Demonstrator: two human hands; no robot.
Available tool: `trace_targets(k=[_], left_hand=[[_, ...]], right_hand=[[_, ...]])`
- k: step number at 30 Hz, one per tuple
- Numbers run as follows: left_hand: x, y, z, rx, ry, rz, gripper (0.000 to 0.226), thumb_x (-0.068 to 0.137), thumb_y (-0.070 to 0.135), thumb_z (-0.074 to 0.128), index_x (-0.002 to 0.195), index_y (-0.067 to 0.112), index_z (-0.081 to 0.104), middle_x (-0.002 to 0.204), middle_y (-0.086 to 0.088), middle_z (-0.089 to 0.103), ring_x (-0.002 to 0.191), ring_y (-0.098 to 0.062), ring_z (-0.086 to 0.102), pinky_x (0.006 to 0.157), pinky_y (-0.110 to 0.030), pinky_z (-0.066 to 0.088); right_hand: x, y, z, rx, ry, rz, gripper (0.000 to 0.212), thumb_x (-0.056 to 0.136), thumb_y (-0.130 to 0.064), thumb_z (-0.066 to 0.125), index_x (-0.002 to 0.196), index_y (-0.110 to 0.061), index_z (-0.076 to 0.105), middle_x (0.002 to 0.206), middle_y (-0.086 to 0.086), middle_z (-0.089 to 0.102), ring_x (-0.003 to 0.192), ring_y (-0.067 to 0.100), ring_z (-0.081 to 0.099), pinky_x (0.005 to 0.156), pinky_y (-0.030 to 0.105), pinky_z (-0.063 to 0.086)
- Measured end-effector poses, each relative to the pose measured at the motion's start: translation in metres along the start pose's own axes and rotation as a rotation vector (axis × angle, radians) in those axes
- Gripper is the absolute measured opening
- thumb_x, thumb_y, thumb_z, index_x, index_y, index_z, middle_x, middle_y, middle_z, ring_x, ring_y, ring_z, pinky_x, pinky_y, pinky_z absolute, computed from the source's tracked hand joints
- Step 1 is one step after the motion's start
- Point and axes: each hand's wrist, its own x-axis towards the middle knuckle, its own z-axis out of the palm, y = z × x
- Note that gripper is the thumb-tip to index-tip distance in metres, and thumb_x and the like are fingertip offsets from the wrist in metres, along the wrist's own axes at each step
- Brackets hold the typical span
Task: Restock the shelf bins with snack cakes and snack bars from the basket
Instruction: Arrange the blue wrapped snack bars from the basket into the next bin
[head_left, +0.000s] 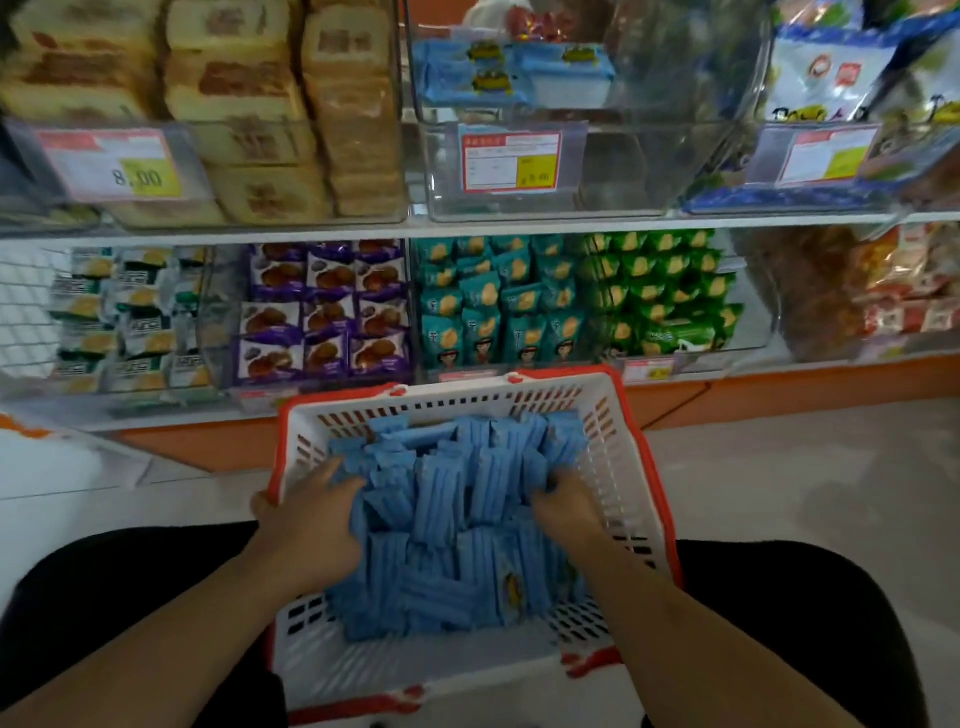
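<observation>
Both hands down in the white-and-red basket, which sits in front of the person's knees, just below the lower shelf. Basket is still heaped with blue snack packs, so most of the restock looks left to do.

Left hand: fingers dug into the left side of the pile, curled around packs; grip looks partly closed on a bunch, but the fingertips are buried, so how much it holds I cannot tell. Right hand: same on the right side, fingers pushed in among packs, grip half closed, hold not confirmed. Looks like a two-handed scoop about to lift.

Likely target: clear middle bin on the upper shelf, which holds a few matching blue packs at the back and is otherwise mostly bare. Lots of room there. Its front wall with the price tag is a lip to clear on the way in.

Lower shelf bins look full: purple cake packs, teal packs, green packs. Upper left bin is stacked with tan cakes; upper right bin holds bags.

Room: open air between basket and shelf front, floor clear to the right. Basket rim is high at the far side; a loose armful could spill over it.
</observation>
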Motion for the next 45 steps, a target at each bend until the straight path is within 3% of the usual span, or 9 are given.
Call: trace_targets(k=[8, 13, 16, 19, 22, 26, 37, 41, 45], left_hand=[[-0.01, 0.01, -0.006, -0.049, 0.085, -0.033, 0.052, 0.078, 0.026, 0.06, 0.128, 0.04, 0.053, 0.152, 0.015, 0.033, 0.143, -0.018, 0.028, 0.108, -0.055, 0.024], [-0.025, 0.009, -0.009, 0.012, 0.241, -0.011, 0.042, 0.086, 0.026, 0.062, 0.127, 0.033, 0.06, 0.138, 0.013, 0.046, 0.135, -0.013, 0.041, 0.118, -0.052, 0.026], [-0.044, 0.018, -0.021, -0.105, 0.335, 0.137, 0.036, 0.094, 0.018, 0.06, 0.129, 0.026, 0.064, 0.136, 0.006, 0.054, 0.12, -0.013, 0.055, 0.095, -0.028, 0.049], [-0.082, 0.052, -0.052, -0.634, 0.263, 0.151, 0.016, 0.105, 0.024, 0.056, 0.114, 0.027, 0.069, 0.119, 0.009, 0.068, 0.094, -0.007, 0.069, 0.074, -0.027, 0.057], [-0.13, 0.09, -0.085, -1.185, 0.124, 0.238, 0.018, 0.104, 0.029, 0.062, 0.109, 0.017, 0.073, 0.106, -0.008, 0.077, 0.09, -0.022, 0.077, 0.087, -0.048, 0.062], [-0.18, 0.119, -0.114, -1.358, 0.078, 0.416, 0.024, 0.101, 0.031, 0.064, 0.112, 0.011, 0.074, 0.104, -0.012, 0.078, 0.096, -0.03, 0.076, 0.083, -0.046, 0.064], [-0.201, 0.144, -0.135, -1.062, 0.297, 0.572, 0.02, 0.1, 0.017, 0.068, 0.103, 0.034, 0.077, 0.099, 0.005, 0.078, 0.092, -0.013, 0.075, 0.066, -0.023, 0.059], [-0.195, 0.147, -0.157, -1.008, 0.302, 0.592, 0.027, 0.104, 0.017, 0.061, 0.106, 0.04, 0.074, 0.099, 0.015, 0.078, 0.086, -0.011, 0.075, 0.063, -0.034, 0.063], [-0.18, 0.149, -0.186, -0.929, 0.398, 0.595, 0.033, 0.105, 0.02, 0.058, 0.099, 0.051, 0.068, 0.1, 0.019, 0.077, 0.085, -0.007, 0.074, 0.07, -0.035, 0.064]], right_hand=[[-0.022, -0.022, -0.025, 0.311, 0.065, -0.021, 0.015, 0.096, -0.009, 0.053, 0.094, -0.011, 0.067, 0.076, 0.01, 0.072, 0.062, 0.021, 0.067, 0.045, 0.026, 0.048], [-0.066, -0.058, -0.065, 0.718, -0.18, -0.106, 0.042, 0.095, 0.012, 0.042, 0.116, -0.003, 0.073, 0.104, 0.027, 0.075, 0.096, 0.044, 0.073, 0.079, 0.049, 0.061], [-0.105, -0.066, -0.09, 0.883, -0.373, -0.246, 0.052, 0.093, 0.01, 0.034, 0.128, -0.005, 0.07, 0.128, 0.02, 0.069, 0.103, 0.045, 0.07, 0.092, 0.061, 0.057], [-0.143, -0.075, -0.11, 0.938, -0.449, -0.385, 0.041, 0.097, -0.009, 0.045, 0.132, -0.003, 0.065, 0.136, 0.023, 0.062, 0.107, 0.045, 0.066, 0.083, 0.052, 0.056], [-0.181, -0.092, -0.131, 0.769, -0.385, -0.56, 0.029, 0.1, -0.006, 0.055, 0.126, -0.006, 0.068, 0.132, 0.015, 0.066, 0.113, 0.048, 0.063, 0.083, 0.056, 0.056], [-0.226, -0.115, -0.158, 0.419, -0.231, -0.771, 0.048, 0.098, 0.009, 0.056, 0.133, -0.024, 0.063, 0.12, 0.003, 0.074, 0.11, 0.029, 0.07, 0.094, 0.054, 0.058], [-0.26, -0.127, -0.173, 0.03, 0.226, -0.817, 0.037, 0.098, -0.037, 0.069, 0.131, -0.04, 0.051, 0.101, -0.017, 0.068, 0.091, 0.003, 0.068, 0.075, 0.03, 0.06], [-0.254, -0.131, -0.19, -0.319, 0.448, -0.973, 0.071, 0.095, -0.016, 0.066, 0.154, -0.032, 0.029, 0.155, -0.018, 0.03, 0.137, 0.008, 0.041, 0.105, 0.028, 0.05], [-0.247, -0.154, -0.206, -0.517, 0.583, -1.129, 0.083, 0.083, -0.01, 0.072, 0.154, -0.016, 0.03, 0.162, -0.005, 0.021, 0.143, 0.023, 0.032, 0.115, 0.034, 0.038]])
